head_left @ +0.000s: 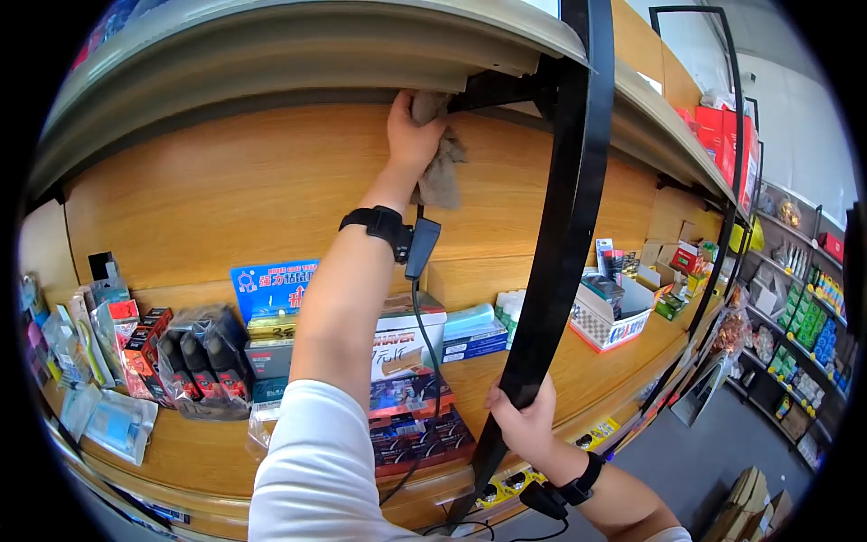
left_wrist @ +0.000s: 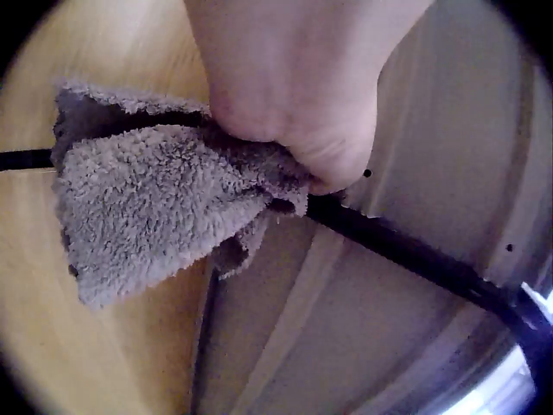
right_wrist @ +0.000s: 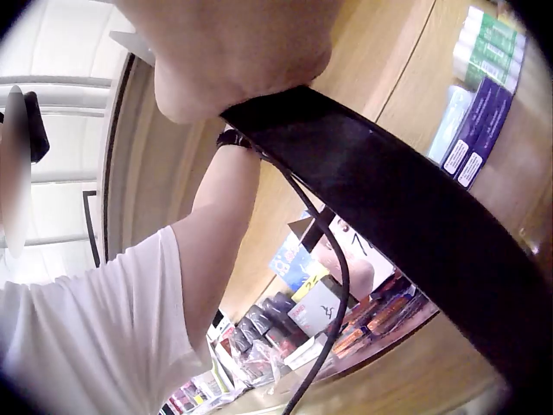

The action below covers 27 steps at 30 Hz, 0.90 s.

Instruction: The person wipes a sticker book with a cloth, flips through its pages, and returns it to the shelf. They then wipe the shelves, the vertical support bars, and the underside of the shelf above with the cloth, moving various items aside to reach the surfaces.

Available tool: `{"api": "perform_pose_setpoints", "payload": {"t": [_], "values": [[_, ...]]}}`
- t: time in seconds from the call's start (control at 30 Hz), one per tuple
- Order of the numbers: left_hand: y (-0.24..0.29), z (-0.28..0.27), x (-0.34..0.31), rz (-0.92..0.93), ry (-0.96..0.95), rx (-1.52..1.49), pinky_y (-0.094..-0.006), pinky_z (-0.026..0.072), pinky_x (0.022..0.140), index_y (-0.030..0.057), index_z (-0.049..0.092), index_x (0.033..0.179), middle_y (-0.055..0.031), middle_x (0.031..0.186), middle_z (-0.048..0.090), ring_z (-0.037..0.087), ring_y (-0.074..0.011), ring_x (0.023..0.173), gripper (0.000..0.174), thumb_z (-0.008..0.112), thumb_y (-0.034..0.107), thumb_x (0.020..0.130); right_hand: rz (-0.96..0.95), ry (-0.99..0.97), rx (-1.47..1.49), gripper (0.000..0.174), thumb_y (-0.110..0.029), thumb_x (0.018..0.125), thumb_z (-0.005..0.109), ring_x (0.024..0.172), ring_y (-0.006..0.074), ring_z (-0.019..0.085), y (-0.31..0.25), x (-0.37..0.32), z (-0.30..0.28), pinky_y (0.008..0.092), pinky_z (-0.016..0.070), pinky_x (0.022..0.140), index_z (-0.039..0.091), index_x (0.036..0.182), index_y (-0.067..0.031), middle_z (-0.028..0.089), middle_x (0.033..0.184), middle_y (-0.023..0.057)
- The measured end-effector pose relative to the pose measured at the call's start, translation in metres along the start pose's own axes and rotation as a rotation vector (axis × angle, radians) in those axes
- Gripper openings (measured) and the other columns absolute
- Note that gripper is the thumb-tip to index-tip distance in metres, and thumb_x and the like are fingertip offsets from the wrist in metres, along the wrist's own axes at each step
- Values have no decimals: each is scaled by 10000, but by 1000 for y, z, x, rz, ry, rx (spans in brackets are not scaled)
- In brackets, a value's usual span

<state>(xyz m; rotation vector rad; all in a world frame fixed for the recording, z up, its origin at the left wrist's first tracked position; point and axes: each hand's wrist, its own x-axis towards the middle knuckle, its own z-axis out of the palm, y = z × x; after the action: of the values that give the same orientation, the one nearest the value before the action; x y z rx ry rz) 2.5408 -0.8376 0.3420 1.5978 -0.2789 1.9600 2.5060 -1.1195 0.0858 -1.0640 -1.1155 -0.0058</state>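
Grey cloth (head_left: 441, 176) in my left hand (head_left: 415, 135), black post (head_left: 562, 208) in my right hand (head_left: 528, 420)

From my head, I see my left arm raised, the hand gripping the bunched cloth just under the upper shelf (head_left: 271, 54), near its black bracket (head_left: 497, 90). The cloth's loose end hangs below my hand, in front of the wooden back panel (head_left: 226, 181). Lower down, my right hand is wrapped round the post. Behind my arms the wooden lower shelf (head_left: 203, 452) carries a blue box (head_left: 262, 280), black bottles (head_left: 208, 361) in clear plastic, a white shaver box (head_left: 397, 341) and, beyond the post, an open carton (head_left: 632, 322). Off to the right, a stocked rack (head_left: 795, 316) stands on the grey floor (head_left: 650, 461).

At my left wrist, the cloth shows close up: nubby pile, gathered at my hand and fanning out across the wooden panel. My fingertips are hidden. The bracket runs away from my hand along the upper shelf's metal underside; whether the cloth presses against that metal, I cannot tell.

At my right wrist, my hand meets the post, its fingers out of sight. A black cable (right_wrist: 346, 277) curves past the post, my other arm reaches up from its white sleeve (right_wrist: 112, 303), and green-and-white tubes (right_wrist: 492, 47) sit beside dark blue boxes (right_wrist: 479, 130).
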Motion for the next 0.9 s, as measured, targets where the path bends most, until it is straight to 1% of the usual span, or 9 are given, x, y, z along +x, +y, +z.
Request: {"api": "perform_pose_setpoints", "payload": {"t": [0.1,0.2,0.3,0.4,0.53,0.63,0.7,0.83,0.9], "values": [[-1,-7,-2,-15,-81,-115,-333,449,826,-25,483,1130,-194,1043,586,565,-277,1006,500,643,25,659,37,9,61,205,74,768,500,649,132,559,-9,0,3,274,477,600,437,937,-25,542,733,56],[7,-3,-7,184,-12,266,-359,446,839,-10,466,1172,-233,1029,582,573,-334,987,510,609,28,683,35,22,116,229,32,765,571,665,77,526,-5,-1,4,230,446,590,464,960,-24,534,759,13],[13,10,-15,105,-72,563,-417,443,820,-21,417,1217,-266,1026,571,550,-405,977,560,599,31,689,9,22,86,242,6,767,612,665,48,507,3,-1,0,209,430,581,481,968,-22,532,766,-10],[0,19,-19,244,-3,652,-430,353,860,-48,366,1224,-231,1050,563,519,-394,995,583,607,29,699,18,25,83,240,5,765,615,658,48,503,2,-2,0,209,428,574,486,966,-24,532,764,-12],[-10,8,-6,126,-121,792,-438,339,867,-24,398,1166,-196,1086,562,511,-365,1019,517,605,33,696,27,23,73,254,5,762,617,665,51,503,6,-2,-1,209,427,581,485,979,-25,535,770,-10],[-7,2,3,56,-236,994,-461,340,877,-16,392,1184,-198,1104,559,504,-366,1036,551,619,63,688,0,-14,-4,246,80,761,478,625,143,541,3,0,-1,278,469,584,425,978,-22,527,727,64],[-4,-3,5,85,-276,1084,-500,341,905,-4,348,1276,-224,1119,550,502,-389,1042,670,644,122,689,4,28,35,261,36,758,568,661,91,526,4,-2,-1,239,450,601,456,986,-23,538,765,26],[7,-21,1,125,-334,915,-483,342,919,62,434,1248,-208,1097,570,488,-393,1065,579,614,98,700,13,34,108,260,28,756,597,677,84,543,-3,-1,3,232,454,617,462,971,-27,548,781,18],[14,-32,-12,181,-382,882,-472,335,929,85,475,1230,-209,1081,579,483,-392,1078,542,599,84,702,-5,15,8,305,56,763,513,635,132,540,-1,0,1,266,455,588,409,1040,-19,526,734,59]]}}
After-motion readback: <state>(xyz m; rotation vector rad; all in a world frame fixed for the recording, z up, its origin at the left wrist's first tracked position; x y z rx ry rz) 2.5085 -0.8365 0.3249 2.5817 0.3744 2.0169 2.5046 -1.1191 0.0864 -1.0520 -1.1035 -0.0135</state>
